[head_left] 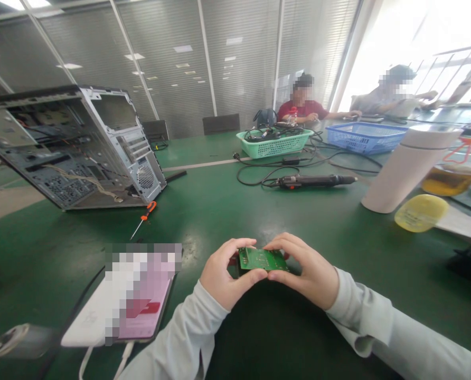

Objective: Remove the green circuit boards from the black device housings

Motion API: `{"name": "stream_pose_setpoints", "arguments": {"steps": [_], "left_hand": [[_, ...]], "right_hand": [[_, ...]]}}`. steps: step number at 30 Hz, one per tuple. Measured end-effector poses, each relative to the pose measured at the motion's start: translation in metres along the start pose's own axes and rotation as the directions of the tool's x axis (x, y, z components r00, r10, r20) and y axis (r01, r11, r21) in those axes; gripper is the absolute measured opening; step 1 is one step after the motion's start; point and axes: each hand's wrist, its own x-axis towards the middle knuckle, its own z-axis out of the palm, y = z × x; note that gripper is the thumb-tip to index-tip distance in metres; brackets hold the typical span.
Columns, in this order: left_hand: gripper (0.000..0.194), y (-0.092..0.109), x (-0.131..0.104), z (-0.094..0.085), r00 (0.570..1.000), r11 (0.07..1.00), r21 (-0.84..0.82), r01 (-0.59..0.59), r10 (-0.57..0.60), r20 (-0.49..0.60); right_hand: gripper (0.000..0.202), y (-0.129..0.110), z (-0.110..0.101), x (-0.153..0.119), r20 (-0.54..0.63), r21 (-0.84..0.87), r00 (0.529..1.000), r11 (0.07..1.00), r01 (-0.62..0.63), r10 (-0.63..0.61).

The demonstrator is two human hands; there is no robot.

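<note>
A small green circuit board (264, 259) is held between my two hands, just above the front of the green table. My left hand (228, 272) grips its left end, thumb along the near edge and fingers round the far side. At the other end, my right hand (304, 268) has its thumb on the near edge and fingers over the far corner. Something dark shows beneath the board's left side, partly covered by my left fingers. The underside of the board is hidden.
An open computer case (144, 158) stands at the left, with an orange-handled screwdriver (143, 217) by it. A power bank (96, 311) and a phone (148, 311) lie left. An electric screwdriver (318, 181), green basket (275, 146), blue basket (362, 138) and white tumbler (407, 169) are beyond. Two people sit far off.
</note>
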Motion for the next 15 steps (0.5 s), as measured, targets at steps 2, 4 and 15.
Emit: {"name": "stream_pose_setpoints", "arguments": {"steps": [2, 4, 15], "left_hand": [[0.044, -0.001, 0.000, 0.000, 0.999, 1.000, -0.012, -0.005, 0.005, 0.047], [0.048, -0.002, 0.001, 0.000, 0.997, 0.999, -0.044, 0.005, -0.002, 0.074], [0.063, -0.024, 0.014, 0.003, 0.928, 0.860, -0.385, 0.334, -0.372, -0.027]], "right_hand": [[0.026, -0.001, 0.001, 0.000, -0.037, -0.003, 0.999, 1.000, 0.015, -0.015], [0.023, -0.003, 0.002, 0.000, -0.072, -0.034, 0.996, 0.998, 0.049, -0.052], [0.020, -0.007, 0.007, -0.002, -0.188, -0.114, 0.973, 0.987, 0.114, -0.134]]}}
